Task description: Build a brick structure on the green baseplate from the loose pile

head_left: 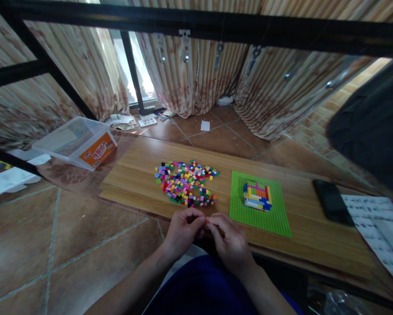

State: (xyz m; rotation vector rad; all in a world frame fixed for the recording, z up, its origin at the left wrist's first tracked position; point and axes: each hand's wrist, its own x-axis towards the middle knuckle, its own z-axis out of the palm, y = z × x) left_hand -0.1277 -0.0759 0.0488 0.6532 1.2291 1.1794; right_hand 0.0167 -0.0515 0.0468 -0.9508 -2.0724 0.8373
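My left hand point(185, 228) and my right hand point(229, 238) meet at the front edge of the wooden board, fingertips pinched together. Between them shows a small orange toy brick point(206, 220), mostly covered by the fingers; both hands seem to grip it. Just beyond my left hand lies a loose pile of small coloured bricks point(183, 183). To the right of my right hand is a green baseplate point(260, 225), flat on the board. A multicoloured brick structure point(257, 195) stands on it, with white and blue sides and yellow, red and pink parts on top.
A clear plastic bin point(75, 142) with an orange label sits left of the wooden board point(131, 175). At the right end are a black phone point(331, 201) and a printed sheet point(373, 218). A black metal bar point(196, 22) crosses above, with clips hanging from it.
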